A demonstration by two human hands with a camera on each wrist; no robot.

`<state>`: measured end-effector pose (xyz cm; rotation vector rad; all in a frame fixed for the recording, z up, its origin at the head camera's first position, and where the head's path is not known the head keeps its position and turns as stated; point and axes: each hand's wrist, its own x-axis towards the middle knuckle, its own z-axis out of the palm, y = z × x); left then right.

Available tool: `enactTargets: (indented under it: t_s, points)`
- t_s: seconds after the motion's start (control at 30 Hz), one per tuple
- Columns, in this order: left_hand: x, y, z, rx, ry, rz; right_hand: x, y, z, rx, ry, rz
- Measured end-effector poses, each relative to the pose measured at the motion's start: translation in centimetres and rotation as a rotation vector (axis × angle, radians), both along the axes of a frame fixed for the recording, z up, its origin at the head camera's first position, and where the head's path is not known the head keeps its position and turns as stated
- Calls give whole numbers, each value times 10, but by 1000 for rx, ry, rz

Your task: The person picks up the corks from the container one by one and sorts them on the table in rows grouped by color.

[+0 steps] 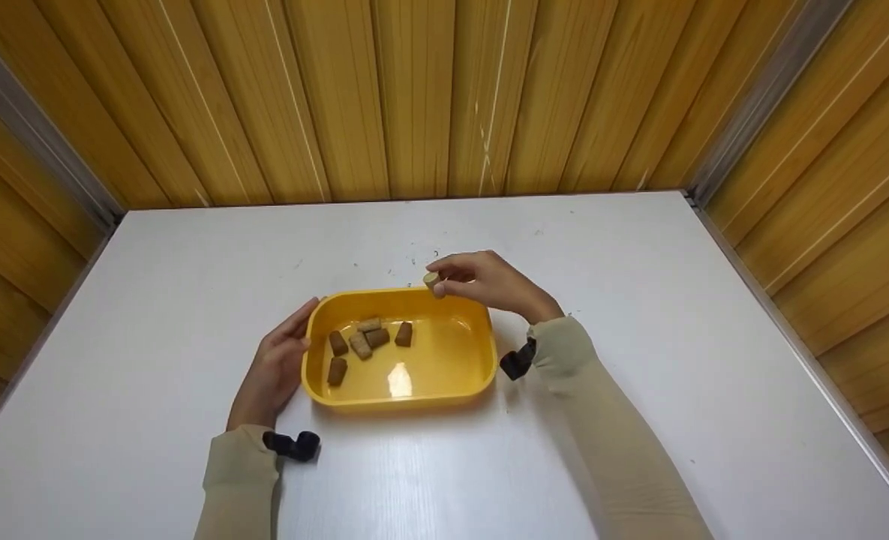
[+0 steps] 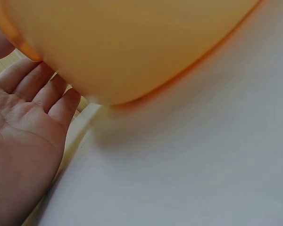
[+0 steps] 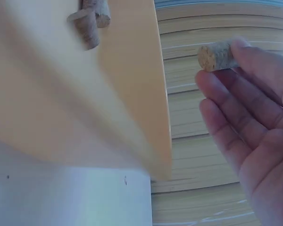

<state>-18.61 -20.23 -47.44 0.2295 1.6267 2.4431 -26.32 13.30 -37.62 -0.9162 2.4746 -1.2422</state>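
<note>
A cork stopper (image 1: pixel 432 280) is pinched between the thumb and fingertips of my right hand (image 1: pixel 493 283), above the far rim of a yellow plastic tray (image 1: pixel 444 401). In the right wrist view the cork (image 3: pixel 219 55) shows a speckled side and a pale round end. My left hand (image 1: pixel 279 367) holds the tray's left side, with the thumb at the rim and the fingers along the outer wall. Several corks (image 1: pixel 377 337), some dark brown and some lighter, lie in the left half of the tray. The left wrist view shows the fingers (image 2: pixel 52 84) against the tray wall (image 2: pixel 132 56).
The tray stands on a white table (image 1: pixel 602 247) with small dark specks behind it. Yellow wood-look panels (image 1: pixel 414 97) enclose the back and sides. Each wrist carries a black strap mount (image 1: pixel 518 361).
</note>
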Motion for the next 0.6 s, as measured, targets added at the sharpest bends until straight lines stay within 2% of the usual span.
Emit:
enactTargets:
  t_s: [0.37, 0.6]
  points:
    - [-2, 0, -1, -10, 8, 29, -2, 22, -20, -106, 66, -234]
    - [0, 0, -1, 3, 9, 19, -2, 38, -34, -173, 9, -390]
